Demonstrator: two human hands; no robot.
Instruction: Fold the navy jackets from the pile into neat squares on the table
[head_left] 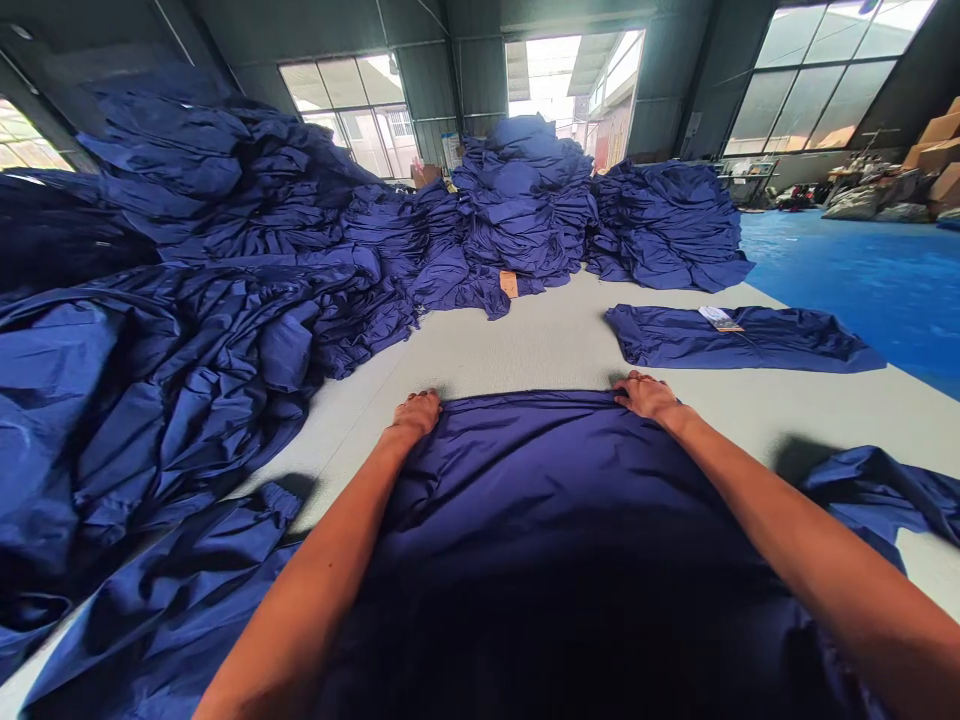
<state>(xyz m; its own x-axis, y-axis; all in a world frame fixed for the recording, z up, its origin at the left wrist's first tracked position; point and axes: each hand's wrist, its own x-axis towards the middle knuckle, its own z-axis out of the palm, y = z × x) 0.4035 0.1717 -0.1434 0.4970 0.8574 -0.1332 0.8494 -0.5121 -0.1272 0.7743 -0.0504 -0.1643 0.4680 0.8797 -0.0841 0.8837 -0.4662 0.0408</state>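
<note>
Across the near middle of a pale tabletop [525, 345], a dark blue cloth [540, 480] lies spread between two bare hands, its far edge drawn nearly straight from one to the other. The left hand [418, 412] has its fingers closed narrowly on the far left corner, and the right hand [646, 394] pinches the far right corner, fingertips bent over the edge. So far, the spreading at that edge looks done; slanting creases run over the upper part, and no fold shows across the middle. The near part sinks into shadow at the bottom, where I cannot tell how it ends. Beyond the right hand and apart from it, one long strip of blue fabric [675, 342] lies flat with a tag [721, 320] on top, and seems the most finished piece in sight. Much else appears unsorted: a loose heap [187, 340] fills the left side, a tall pile [525, 200] and a lower pile [667, 225] stand at the far end, and a rumpled piece [877, 490] rests beyond the right forearm. By that measure, most of the work seems left.
</note>
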